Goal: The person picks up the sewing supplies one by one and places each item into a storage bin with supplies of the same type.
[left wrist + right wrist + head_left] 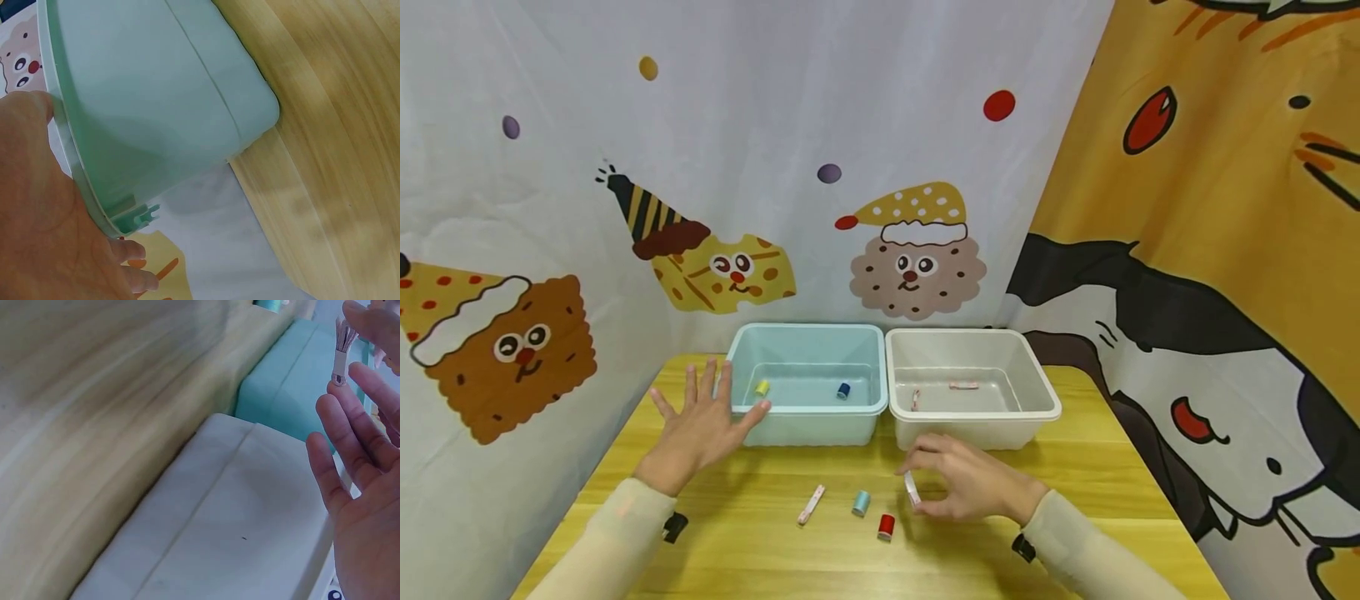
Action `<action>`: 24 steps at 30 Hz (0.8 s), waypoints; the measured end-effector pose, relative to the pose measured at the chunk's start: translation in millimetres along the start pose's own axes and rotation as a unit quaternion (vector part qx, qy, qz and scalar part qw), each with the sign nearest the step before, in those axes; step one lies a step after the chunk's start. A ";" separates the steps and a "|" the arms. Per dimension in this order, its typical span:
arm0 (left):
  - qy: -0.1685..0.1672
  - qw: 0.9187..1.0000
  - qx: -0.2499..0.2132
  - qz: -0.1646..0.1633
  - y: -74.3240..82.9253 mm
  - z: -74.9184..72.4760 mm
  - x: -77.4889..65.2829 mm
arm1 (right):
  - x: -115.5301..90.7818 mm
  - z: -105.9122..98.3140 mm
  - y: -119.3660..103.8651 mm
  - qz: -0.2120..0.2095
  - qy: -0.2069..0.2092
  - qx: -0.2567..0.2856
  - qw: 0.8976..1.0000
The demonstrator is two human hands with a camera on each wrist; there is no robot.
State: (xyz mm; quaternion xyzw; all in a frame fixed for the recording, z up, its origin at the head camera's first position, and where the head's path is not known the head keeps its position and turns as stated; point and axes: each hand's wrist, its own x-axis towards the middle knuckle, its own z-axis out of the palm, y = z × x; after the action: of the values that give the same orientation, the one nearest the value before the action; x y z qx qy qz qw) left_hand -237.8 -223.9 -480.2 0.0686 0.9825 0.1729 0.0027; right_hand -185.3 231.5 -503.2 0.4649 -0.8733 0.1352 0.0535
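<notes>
My right hand (966, 479) pinches a small skein of thread (340, 356) with a white paper band between thumb and fingertips, in front of the white bin (977, 429). The left hand (700, 429) has its fingers spread at the left front corner of the light blue bin (808, 427); whether it touches the rim I cannot tell. On the table lie another pale skein (811, 505), a light blue thread spool (861, 503) and a red thread spool (886, 527). Inside the blue bin are a yellow spool (762, 388) and a dark blue spool (843, 391).
Two skeins lie in the white bin, one skein (964, 385) crosswise and another skein (915, 400) lengthwise. Both bins stand side by side at the back of the wooden table (760, 558). Behind them hangs a printed curtain (760, 125).
</notes>
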 end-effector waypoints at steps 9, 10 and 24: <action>0.001 1.000 0.009 0.000 -1.0 0.9 1.0 | 8.2 -10.5 0.9 -0.024 0.022 0.001 0.999; 0.002 1.000 0.009 0.000 -0.8 0.7 1.2 | 9.4 -12.3 1.1 -0.027 0.024 0.002 0.999; 0.004 1.000 0.005 0.002 0.9 -0.6 -0.6 | 23.7 -43.0 5.2 -0.046 0.051 0.007 0.998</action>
State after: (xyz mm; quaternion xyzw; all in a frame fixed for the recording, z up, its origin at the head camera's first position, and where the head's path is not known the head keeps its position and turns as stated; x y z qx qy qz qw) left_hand -237.2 -223.4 -479.3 0.0702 0.9833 0.1681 -0.0016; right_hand -204.3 227.6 -457.8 0.4976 -0.8462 0.1622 0.1005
